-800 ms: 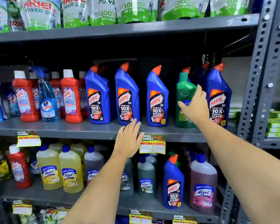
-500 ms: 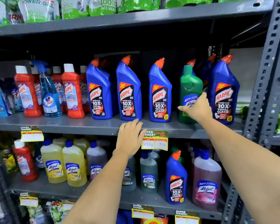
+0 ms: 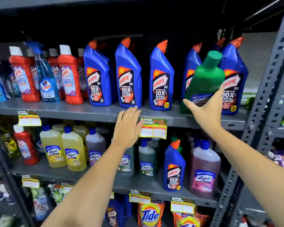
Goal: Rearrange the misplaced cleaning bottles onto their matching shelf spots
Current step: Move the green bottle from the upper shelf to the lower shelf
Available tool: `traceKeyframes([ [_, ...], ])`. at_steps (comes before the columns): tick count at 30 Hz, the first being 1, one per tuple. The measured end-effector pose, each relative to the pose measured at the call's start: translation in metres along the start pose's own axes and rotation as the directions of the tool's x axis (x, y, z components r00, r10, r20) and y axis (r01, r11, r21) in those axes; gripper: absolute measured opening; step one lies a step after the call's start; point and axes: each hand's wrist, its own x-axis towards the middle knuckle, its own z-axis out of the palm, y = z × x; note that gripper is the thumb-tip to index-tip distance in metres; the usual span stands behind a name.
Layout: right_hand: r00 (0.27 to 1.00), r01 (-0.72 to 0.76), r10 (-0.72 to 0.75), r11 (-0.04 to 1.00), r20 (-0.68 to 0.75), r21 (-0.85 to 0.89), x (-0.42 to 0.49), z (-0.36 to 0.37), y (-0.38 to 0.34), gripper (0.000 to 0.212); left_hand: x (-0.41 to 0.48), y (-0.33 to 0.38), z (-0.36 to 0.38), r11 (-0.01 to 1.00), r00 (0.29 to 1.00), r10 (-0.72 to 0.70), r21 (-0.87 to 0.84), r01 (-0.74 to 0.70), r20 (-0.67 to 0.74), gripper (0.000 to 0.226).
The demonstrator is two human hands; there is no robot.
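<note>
- The left hand (image 3: 127, 126) lies flat and open on the front lip of the middle shelf (image 3: 72, 110), fingers spread, holding nothing, as it did half a second ago.
- The right hand (image 3: 206, 108) is wrapped round the lower body of the green bottle (image 3: 203, 82), thumb out on the left, fingers behind on the right.
- That bottle stood upright between the blue Harpic bottles (image 3: 128, 74) half a second ago, with the hand only reaching its label. Now it is tilted, cap leaning right, and looks to be coming off the shelf; its base is blurred, so I cannot tell if it is clear.
- So the first misplaced bottle is in hand, and the pick looks nearly done.
- Its likely home is the lower shelf, among the Lizol bottles (image 3: 146, 159), where a stray Harpic (image 3: 174, 167) stands.
</note>
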Motion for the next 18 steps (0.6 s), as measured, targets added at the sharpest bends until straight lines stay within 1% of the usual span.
traceKeyframes([
  [2, 0.998, 0.043, -0.037, 0.992, -0.052, 0.121, -0.025, -0.009, -0.012, 0.099, -0.023, -0.002, 0.005, 1.0, 1.0, 0.01, 0.02, -0.01, 0.001, 0.058],
  [4, 0.998, 0.036, -0.026, 0.98, -0.057, 0.194, -0.056, -0.017, -0.018, 0.09, -0.055, -0.005, 0.014, 1.0, 0.999, -0.016, 0.026, 0.015, 0.036, 0.062],
  [6, 1.0, -0.013, 0.016, 0.975, -0.011, 0.222, -0.093, -0.02, -0.014, 0.087, -0.094, -0.013, 0.031, 0.998, 0.99, -0.051, 0.05, 0.044, 0.134, 0.063],
  [8, 0.996, -0.09, 0.081, 0.964, 0.044, 0.25, -0.133, -0.012, -0.001, 0.08, -0.136, -0.024, 0.051, 0.997, 0.958, -0.076, 0.043, 0.066, 0.278, 0.065],
  [10, 0.981, -0.183, 0.164, 0.959, 0.104, 0.215, -0.17, 0.002, 0.018, 0.076, -0.174, -0.032, 0.069, 0.997, 0.911, -0.073, 0.041, 0.061, 0.407, 0.067],
  [13, 0.937, -0.317, 0.285, 0.937, 0.201, 0.147, -0.218, 0.038, 0.049, 0.08, -0.215, -0.039, 0.089, 1.0, 0.849, 0.004, -0.015, 0.004, 0.528, 0.058],
  [16, 0.905, -0.379, 0.358, 0.924, 0.232, 0.054, -0.249, 0.077, 0.075, 0.081, -0.24, -0.046, 0.105, 0.991, 0.766, 0.126, -0.114, -0.07, 0.631, 0.057],
  [18, 0.878, -0.43, 0.417, 0.903, 0.235, 0.007, -0.259, 0.102, 0.088, 0.082, -0.25, -0.055, 0.115, 0.983, 0.707, 0.179, -0.145, -0.109, 0.684, 0.057],
])
